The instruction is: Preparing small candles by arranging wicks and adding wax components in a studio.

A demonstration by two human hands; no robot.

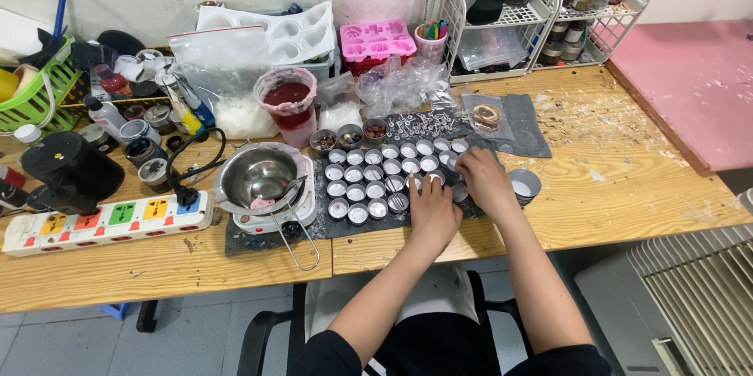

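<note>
While both hands work over rows of small round metal cups (375,176) set out on a dark mat (345,225) near the front edge of the wooden tabletop (627,180), the left hand (434,210) lies flat with fingers spread and loose across the cups at the mat's right end, gripping nothing that can be seen. The right hand (485,180) curls its fingers down onto a cup at the right edge of the rows (whether it actually pinches one cannot be told). The cups look thin, light and easily dented, with pale filling inside, so they are probably best lifted by the rim between fingertips and kept level. A steel pouring pot (261,180) sits on a small hotplate at the mat's left end, beside a multicoloured power strip (106,221). A pink mould (376,39) stands towards the back edge.
</note>
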